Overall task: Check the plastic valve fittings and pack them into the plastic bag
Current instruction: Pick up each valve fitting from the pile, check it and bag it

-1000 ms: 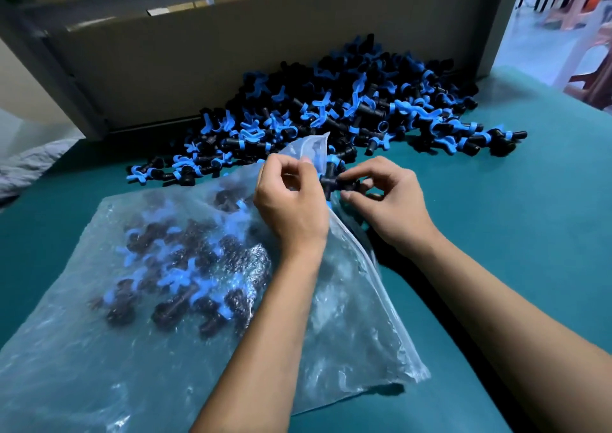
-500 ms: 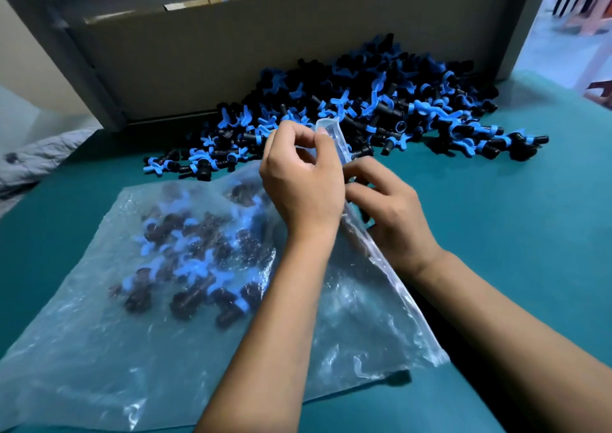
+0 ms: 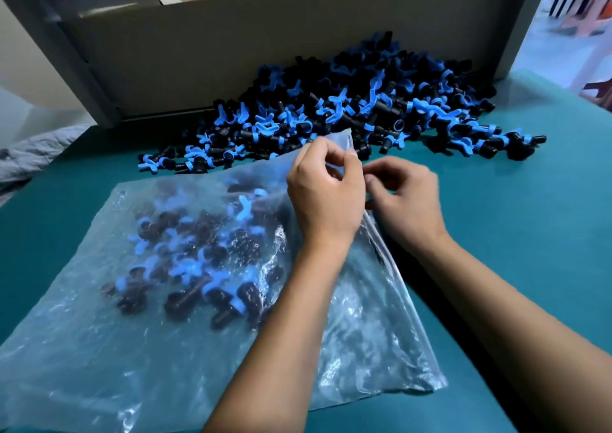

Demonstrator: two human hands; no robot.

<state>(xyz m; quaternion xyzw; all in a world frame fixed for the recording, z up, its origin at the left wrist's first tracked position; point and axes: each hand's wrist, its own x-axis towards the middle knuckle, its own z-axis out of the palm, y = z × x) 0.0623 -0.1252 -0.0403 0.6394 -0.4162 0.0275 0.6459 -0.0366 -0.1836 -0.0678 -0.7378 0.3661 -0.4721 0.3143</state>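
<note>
At the bag (image 3: 99, 350) mouth, right hand (image 3: 407, 201) (emptied) withdraws.

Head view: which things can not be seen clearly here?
- Right hand: left hand covers its fingertips; holding a fitting, unclear.
- Plastic bag: bottom-left cut off by the frame edge.
- Fittings in the bag: blurred by cloudy plastic, count unclear.
- Loose pile: too tangled to count.

Two bare forearms (image 3: 291, 316), sleeveless, ringless hands (image 3: 326, 197)

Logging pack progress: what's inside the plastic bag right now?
Black-and-blue valve fittings show through the plastic bag, clustered mid-bag. The left hand pinches its mouth up; its forearm covers part of the contents, so no exact count.
</note>
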